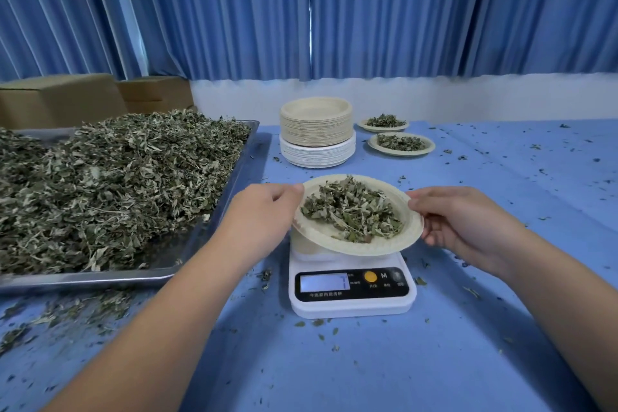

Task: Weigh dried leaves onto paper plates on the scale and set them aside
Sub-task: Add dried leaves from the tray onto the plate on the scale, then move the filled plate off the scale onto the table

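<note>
The left hand (pixel 264 211) and right hand (pixel 461 221) each pinch an opposite rim of the loaded paper plate (pixel 394 244). This two-sided grip keeps the thin plate from folding under its dried leaves (pixel 351 211). The plate sits tilted over the scale (pixel 351 301); whether it touches the platform cannot be told. Two filled plates (pixel 429 145) lie set aside on the surface (pixel 368 361), beside the plate stack (pixel 316 124) — the likely destination

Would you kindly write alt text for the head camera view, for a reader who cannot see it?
The left hand and right hand grip a tilted paper plate of dried leaves over a white scale on a blue table. A tray heaped with leaves lies left; stacked plates and two filled plates sit behind.
</note>
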